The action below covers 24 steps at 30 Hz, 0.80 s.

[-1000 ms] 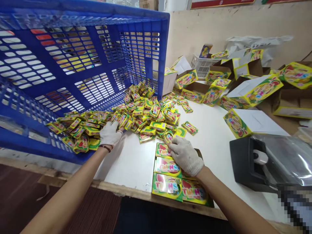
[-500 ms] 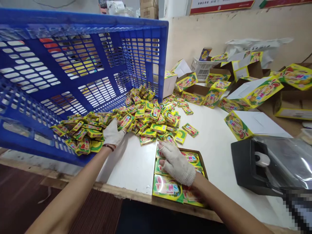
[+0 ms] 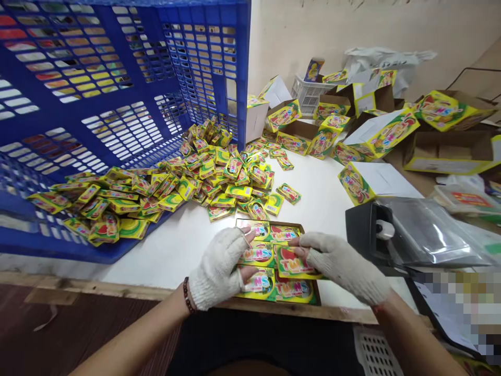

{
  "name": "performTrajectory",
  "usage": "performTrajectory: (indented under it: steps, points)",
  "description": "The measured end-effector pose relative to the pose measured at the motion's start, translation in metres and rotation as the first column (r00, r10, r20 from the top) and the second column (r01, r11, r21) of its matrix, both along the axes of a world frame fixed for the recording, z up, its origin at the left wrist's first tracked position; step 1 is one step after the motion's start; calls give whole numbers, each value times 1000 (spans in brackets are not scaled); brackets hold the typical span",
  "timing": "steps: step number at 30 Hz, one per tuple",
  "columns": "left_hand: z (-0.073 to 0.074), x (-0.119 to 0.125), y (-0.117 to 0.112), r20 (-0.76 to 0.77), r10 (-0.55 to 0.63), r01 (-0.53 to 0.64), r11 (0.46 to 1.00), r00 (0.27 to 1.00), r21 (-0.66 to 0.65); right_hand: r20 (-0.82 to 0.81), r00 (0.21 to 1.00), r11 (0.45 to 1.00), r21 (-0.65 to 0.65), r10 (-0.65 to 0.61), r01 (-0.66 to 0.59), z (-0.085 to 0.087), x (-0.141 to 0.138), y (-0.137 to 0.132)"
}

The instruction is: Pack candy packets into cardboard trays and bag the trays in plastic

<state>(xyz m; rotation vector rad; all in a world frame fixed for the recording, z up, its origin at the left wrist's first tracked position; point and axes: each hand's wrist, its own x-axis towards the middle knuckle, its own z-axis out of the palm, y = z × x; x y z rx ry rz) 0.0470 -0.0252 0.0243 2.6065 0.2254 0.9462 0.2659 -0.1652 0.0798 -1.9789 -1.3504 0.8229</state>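
Observation:
My left hand (image 3: 221, 263), in a white fingerless knit glove, is open over the left side of a shallow carton (image 3: 319, 295). Its thumb and fingers are spread at the edges of a small yellow-green candy box (image 3: 257, 254) lying inside. In my right hand (image 3: 340, 261), gloved alike, a candy box with a watermelon picture (image 3: 293, 262) is pinched at its upper edge, slightly tilted over the right column. Other flat boxes fill the carton in two columns. A heap of the same boxes (image 3: 211, 172) spills from a tipped blue crate (image 3: 156, 112) onto the white table.
Opened display cartons (image 3: 379, 136) are piled at the back right by a small white basket (image 3: 309, 94). A black tape dispenser (image 3: 366, 235) and a clear plastic sheet (image 3: 426, 230) lie on the right. The table's wooden edge (image 3: 144, 292) runs in front.
My left hand has left the heap and come right to the carton. My right hand has shifted to the carton's right side and now grips a candy box. The view has turned rightward and down.

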Motion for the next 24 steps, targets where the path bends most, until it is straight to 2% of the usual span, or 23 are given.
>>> performTrajectory:
  steps: [2, 4, 6, 8, 10, 12, 15, 18, 20, 24]
  points:
    - [-10, -2, 11, -12, 92, -93, 994, 996, -61, 74, 997, 999, 43, -37, 34, -20, -2, -15]
    - [-17, -1, 32, -146, 272, -286, 954, 951, -89, 193, 980, 989, 150, -49, 20, -40, -10, -22]
    - [-21, 4, 59, -346, 426, -468, 883, 836, -42, 347, 935, 961, 275, -81, -19, -55, -19, -23]
    - [-26, 10, 85, -482, 495, -554, 832, 724, 23, 471, 876, 938, 339, -106, -68, -62, -27, -22]
    - [-32, 14, 102, -520, 515, -580, 813, 681, 45, 552, 828, 937, 332, -100, -108, -63, -32, -21]
    - [-40, 16, 109, -542, 525, -594, 803, 656, 58, 584, 806, 938, 323, -95, -124, -62, -34, -22]
    - [-50, 13, 107, -554, 528, -591, 803, 643, 79, 561, 818, 919, 376, -124, -119, -64, -34, -25]
    - [-53, 10, 102, -555, 528, -576, 811, 643, 104, 540, 826, 913, 400, -163, -81, -69, -38, -25]
    - [-52, 11, 102, -553, 524, -570, 815, 647, 106, 595, 792, 939, 331, -134, -89, -72, -45, -22]
    - [-48, 13, 106, -534, 541, -599, 797, 650, 78, 686, 727, 982, 125, 18, -142, -71, -56, -19]
